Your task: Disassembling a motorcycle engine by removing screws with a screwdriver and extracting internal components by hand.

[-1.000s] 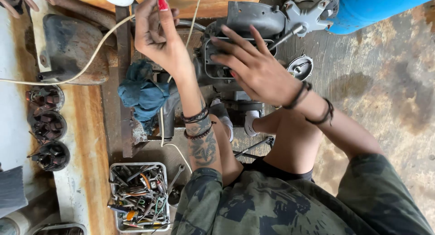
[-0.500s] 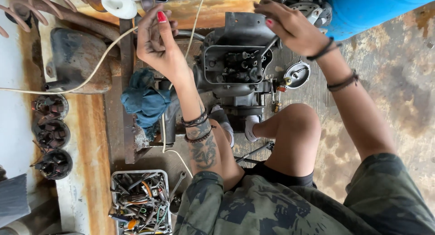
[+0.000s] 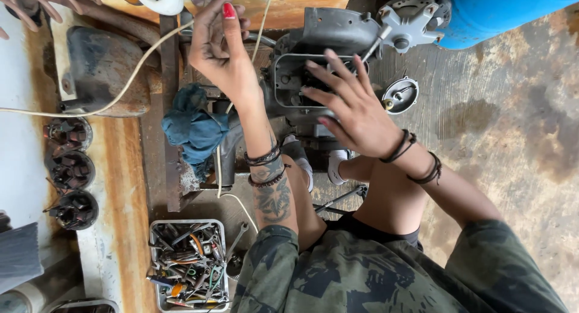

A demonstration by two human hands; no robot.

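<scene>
Head view — right hand (image 3: 356,108) spread over engine housing (image 3: 313,72) rim.

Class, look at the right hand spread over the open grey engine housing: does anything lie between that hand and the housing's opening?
Nothing visible does. The right hand hovers fingers-spread directly over the open engine housing. A metal tool leans at the hand's far side, not under it. The left hand is off to the side, near a white cord.

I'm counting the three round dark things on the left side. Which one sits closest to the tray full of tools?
The lowest round part of the three. It sits just up and left of the tool tray; the middle one and top one lie farther up the row.
</scene>
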